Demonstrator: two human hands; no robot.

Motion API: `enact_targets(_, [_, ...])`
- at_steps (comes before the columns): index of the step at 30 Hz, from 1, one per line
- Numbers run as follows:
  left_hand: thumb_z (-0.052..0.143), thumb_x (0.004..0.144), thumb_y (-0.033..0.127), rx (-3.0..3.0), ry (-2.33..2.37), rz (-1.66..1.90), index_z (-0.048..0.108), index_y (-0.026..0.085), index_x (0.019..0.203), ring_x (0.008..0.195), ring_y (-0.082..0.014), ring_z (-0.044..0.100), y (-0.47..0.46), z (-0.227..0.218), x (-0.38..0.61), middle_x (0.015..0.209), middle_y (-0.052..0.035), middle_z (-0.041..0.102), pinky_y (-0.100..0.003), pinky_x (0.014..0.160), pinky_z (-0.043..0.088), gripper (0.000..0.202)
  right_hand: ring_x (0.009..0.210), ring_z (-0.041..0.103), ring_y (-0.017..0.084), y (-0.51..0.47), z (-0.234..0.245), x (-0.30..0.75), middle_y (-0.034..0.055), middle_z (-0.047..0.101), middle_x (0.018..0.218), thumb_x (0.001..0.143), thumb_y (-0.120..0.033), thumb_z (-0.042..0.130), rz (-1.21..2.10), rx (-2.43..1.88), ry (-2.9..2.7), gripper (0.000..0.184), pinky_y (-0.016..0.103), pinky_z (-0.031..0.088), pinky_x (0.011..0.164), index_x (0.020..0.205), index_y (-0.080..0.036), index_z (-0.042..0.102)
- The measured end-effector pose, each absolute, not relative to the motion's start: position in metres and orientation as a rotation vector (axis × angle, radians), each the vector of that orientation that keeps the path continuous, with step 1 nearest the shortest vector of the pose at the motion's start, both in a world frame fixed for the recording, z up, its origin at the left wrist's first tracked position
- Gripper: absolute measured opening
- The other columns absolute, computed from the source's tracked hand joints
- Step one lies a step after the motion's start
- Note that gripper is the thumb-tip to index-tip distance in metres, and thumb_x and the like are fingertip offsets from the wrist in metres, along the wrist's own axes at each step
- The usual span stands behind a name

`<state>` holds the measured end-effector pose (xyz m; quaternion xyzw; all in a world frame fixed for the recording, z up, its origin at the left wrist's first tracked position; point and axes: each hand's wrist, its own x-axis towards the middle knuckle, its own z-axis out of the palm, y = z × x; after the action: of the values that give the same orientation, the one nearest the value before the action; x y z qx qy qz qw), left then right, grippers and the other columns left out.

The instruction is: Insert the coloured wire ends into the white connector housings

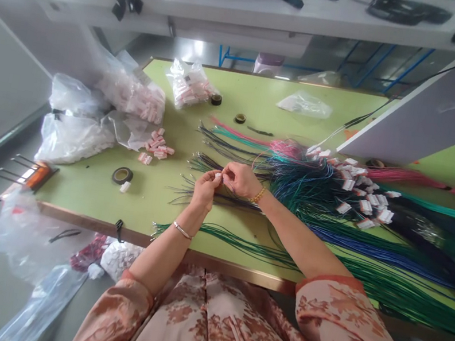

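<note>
My left hand (206,189) pinches a small white connector housing (218,176) over the bench. Right against it, my right hand (241,180) is closed with fingertips at the connector; a thin wire seems to be between them, though the fingers mostly hide it. Dark wires (205,162) with bare terminal ends lie under and beside both hands. To the right spreads a large bundle of green and blue wires (299,185), with many white connectors (365,206) on its ends. Loose pink-and-white connectors (157,146) lie in a pile to the left.
Bags of connectors (136,91) crowd the bench's left side, with another bag (189,84) behind. A black tape roll (122,176) lies near a single white connector (125,186). Long green wires (241,243) run along the front edge. A shelf (236,12) crosses above the back.
</note>
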<state>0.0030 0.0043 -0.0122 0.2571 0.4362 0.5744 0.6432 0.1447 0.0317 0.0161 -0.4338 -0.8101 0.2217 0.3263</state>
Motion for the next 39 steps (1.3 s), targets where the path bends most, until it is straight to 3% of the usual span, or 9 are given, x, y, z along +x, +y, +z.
enact_targets(6, [0.084, 0.057, 0.024, 0.586, 1.008, 1.318, 0.069, 0.014, 0.077, 0.066, -0.0092, 0.057, 0.003, -0.013, 0.007, 0.072, -0.0018, 0.067, -0.024, 0.069, 0.042, 0.027, 0.064, 0.05, 0.014, 0.028, 0.014, 0.149, 0.0038, 0.061, 0.07, 0.077, -0.021, 0.059, 0.512, -1.113, -2.178, 0.005, 0.025, 0.036, 0.06, 0.075, -0.017, 0.06])
enact_targets(11, [0.084, 0.057, 0.021, 0.547, 0.99, 1.325, 0.069, 0.015, 0.079, 0.066, -0.0076, 0.057, 0.003, -0.009, 0.006, 0.074, -0.0005, 0.068, -0.022, 0.066, 0.042, 0.028, 0.064, 0.053, 0.013, 0.028, 0.02, 0.157, 0.0035, 0.063, 0.072, 0.084, -0.03, 0.054, 0.658, -1.124, -2.049, 0.017, 0.024, 0.04, 0.061, 0.077, -0.016, 0.062])
enact_targets(15, [0.083, 0.061, 0.023, 0.555, 0.959, 1.305, 0.069, 0.015, 0.085, 0.066, -0.0071, 0.058, 0.003, -0.008, 0.002, 0.079, -0.0008, 0.069, -0.022, 0.069, 0.045, 0.029, 0.076, 0.06, 0.015, 0.023, 0.034, 0.158, 0.0046, 0.068, 0.087, 0.084, -0.04, 0.058, 0.69, -1.16, -2.096, 0.029, 0.026, 0.045, 0.07, 0.097, -0.015, 0.064])
enact_targets(18, [0.08, 0.067, 0.025, 0.554, 0.9, 1.293, 0.069, 0.016, 0.095, 0.074, -0.0095, 0.062, 0.003, -0.008, 0.004, 0.086, -0.0023, 0.071, -0.023, 0.075, 0.048, 0.031, 0.092, 0.062, 0.021, 0.015, 0.042, 0.156, 0.0081, 0.068, 0.1, 0.073, -0.034, 0.069, 0.465, -1.239, -2.244, 0.032, 0.032, 0.045, 0.083, 0.099, -0.016, 0.064])
enact_targets(22, [0.067, 0.084, 0.03, 0.435, 0.927, 1.284, 0.062, 0.021, 0.116, 0.087, -0.0119, 0.067, 0.002, -0.008, 0.005, 0.106, -0.0059, 0.07, -0.026, 0.086, 0.05, 0.034, 0.081, 0.063, 0.018, 0.008, 0.051, 0.168, 0.0055, 0.069, 0.086, 0.077, -0.024, 0.061, 0.416, -1.276, -2.044, 0.015, 0.029, 0.048, 0.078, 0.089, -0.016, 0.064])
enact_targets(27, [0.051, 0.095, 0.034, 0.424, 0.946, 1.267, 0.052, 0.02, 0.131, 0.115, -0.0169, 0.063, 0.001, -0.006, 0.005, 0.134, -0.0143, 0.059, -0.03, 0.102, 0.045, 0.039, 0.077, 0.063, 0.016, 0.015, 0.059, 0.242, 0.0042, 0.069, 0.086, 0.08, -0.033, 0.062, 0.292, -1.299, -1.522, 0.02, 0.03, 0.051, 0.075, 0.091, -0.017, 0.064])
enact_targets(29, [0.048, 0.096, 0.034, 0.432, 0.944, 1.266, 0.049, 0.018, 0.133, 0.12, -0.0179, 0.061, 0.0, -0.005, 0.005, 0.138, -0.0164, 0.055, -0.031, 0.105, 0.045, 0.04, 0.074, 0.062, 0.016, 0.022, 0.056, 0.285, 0.0043, 0.068, 0.085, 0.08, -0.035, 0.062, 0.211, -1.386, -1.316, 0.023, 0.031, 0.052, 0.071, 0.093, -0.016, 0.063])
enact_targets(33, [0.047, 0.097, 0.035, 0.444, 0.959, 1.263, 0.049, 0.018, 0.132, 0.121, -0.0184, 0.06, -0.001, -0.004, 0.006, 0.14, -0.0167, 0.055, -0.031, 0.106, 0.045, 0.04, 0.072, 0.061, 0.018, 0.03, 0.035, 0.357, 0.0073, 0.066, 0.085, 0.081, -0.024, 0.055, -0.039, -1.758, -0.994, 0.032, 0.032, 0.05, 0.069, 0.111, -0.012, 0.057])
enact_targets(39, [0.046, 0.097, 0.035, 0.465, 0.975, 1.268, 0.051, 0.016, 0.129, 0.12, -0.018, 0.061, 0.0, -0.004, 0.007, 0.137, -0.0167, 0.057, -0.03, 0.106, 0.045, 0.037, 0.096, 0.058, 0.026, 0.021, 0.014, 0.359, 0.0145, 0.067, 0.099, 0.085, -0.022, 0.048, -0.173, -2.321, -1.452, 0.025, 0.037, 0.041, 0.084, 0.104, -0.017, 0.064])
